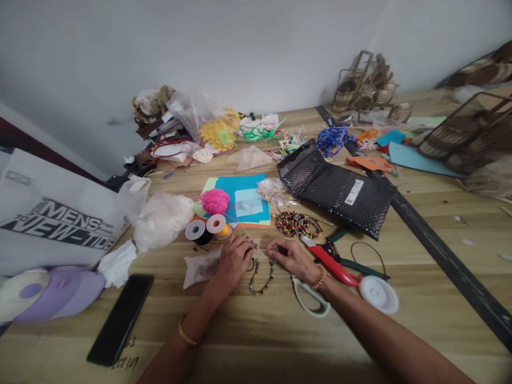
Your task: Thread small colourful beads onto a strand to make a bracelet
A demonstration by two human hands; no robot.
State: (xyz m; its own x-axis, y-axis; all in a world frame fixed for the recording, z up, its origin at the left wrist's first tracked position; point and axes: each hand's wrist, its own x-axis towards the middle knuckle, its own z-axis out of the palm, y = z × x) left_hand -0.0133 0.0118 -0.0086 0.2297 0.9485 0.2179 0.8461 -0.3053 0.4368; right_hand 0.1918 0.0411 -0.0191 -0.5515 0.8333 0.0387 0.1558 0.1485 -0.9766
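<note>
Head | cluttered wooden table [420, 298], grey wall [240, 48] | left hand [234, 258], right hand [292, 256] pinch bead strand [262, 277]

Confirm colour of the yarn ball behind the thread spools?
Bright pink. The yarn ball sits on blue paper, seen clearly in the head view.

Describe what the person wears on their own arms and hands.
Both forearms are bare, with no sleeves in view. The left hand has a thin gold-coloured bangle round its wrist. The right hand has a beaded bracelet of small pale and golden beads at the wrist. No gloves and no watch show. Whether any finger carries a ring is too small to tell.
</note>
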